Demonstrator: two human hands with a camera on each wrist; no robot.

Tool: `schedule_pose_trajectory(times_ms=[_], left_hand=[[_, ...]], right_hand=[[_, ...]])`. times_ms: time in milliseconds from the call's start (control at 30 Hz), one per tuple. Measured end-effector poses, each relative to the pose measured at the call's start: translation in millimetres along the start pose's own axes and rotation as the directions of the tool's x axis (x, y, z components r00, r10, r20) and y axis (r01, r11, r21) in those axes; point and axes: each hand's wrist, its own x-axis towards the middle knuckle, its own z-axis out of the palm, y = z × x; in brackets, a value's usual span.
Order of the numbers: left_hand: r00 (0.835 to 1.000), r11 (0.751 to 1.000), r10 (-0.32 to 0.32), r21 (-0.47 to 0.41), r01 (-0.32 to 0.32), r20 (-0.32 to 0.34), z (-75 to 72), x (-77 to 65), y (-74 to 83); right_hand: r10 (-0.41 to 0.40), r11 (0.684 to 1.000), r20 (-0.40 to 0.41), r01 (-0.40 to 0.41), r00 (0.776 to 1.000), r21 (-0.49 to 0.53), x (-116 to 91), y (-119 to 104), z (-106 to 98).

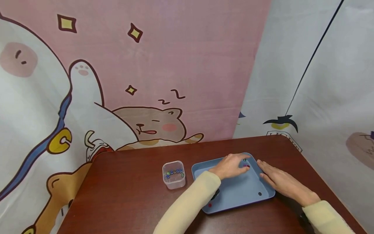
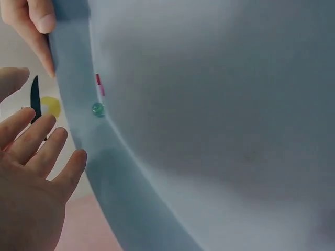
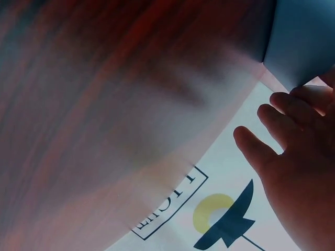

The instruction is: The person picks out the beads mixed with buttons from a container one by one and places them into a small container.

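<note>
A shallow blue tray (image 1: 233,191) lies on the table. My left hand (image 1: 230,165) is over its far part, thumb and fingers apart, with nothing between them. Close to those fingertips, a green marble (image 2: 98,109) sits at the tray's edge beside a small red and pink piece (image 2: 100,84). My right hand (image 1: 279,180) has its fingers extended along the tray's right rim, fingertips right at the outer wall. A dark round piece (image 1: 259,194) lies in the near right corner, and a red one (image 1: 210,205) in the near left corner.
Left of the tray stands a clear plastic box (image 1: 174,184) holding several blue and green marbles (image 1: 171,172). The dark red-brown wooden table (image 1: 125,195) backs onto a cartoon-printed cloth (image 1: 187,65). My left forearm crosses over the tray's left side.
</note>
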Motion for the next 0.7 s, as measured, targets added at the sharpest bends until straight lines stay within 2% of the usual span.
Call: schedule_pose_trajectory(times_ms=[233, 500, 700], left_hand=[[0.999, 0.999, -0.043, 0.004, 0.043, 0.029, 7.5, 3.2, -4.6], [0.997, 0.984, -0.021, 0.176, 0.009, 0.07, 13.9, 8.2, -9.8], [0.996, 0.979, -0.023, 0.203, 0.005, 0.086, 16.4, 10.6, -12.1]], right_hand=[[0.014, 1.0, 0.02, -0.014, 1.0, 0.021, -1, 0, -2], [0.02, 0.999, 0.023, -0.021, 1.0, 0.028, 0, -2, -2], [0.016, 1.0, 0.021, -0.016, 1.0, 0.024, 1, 0, 0]])
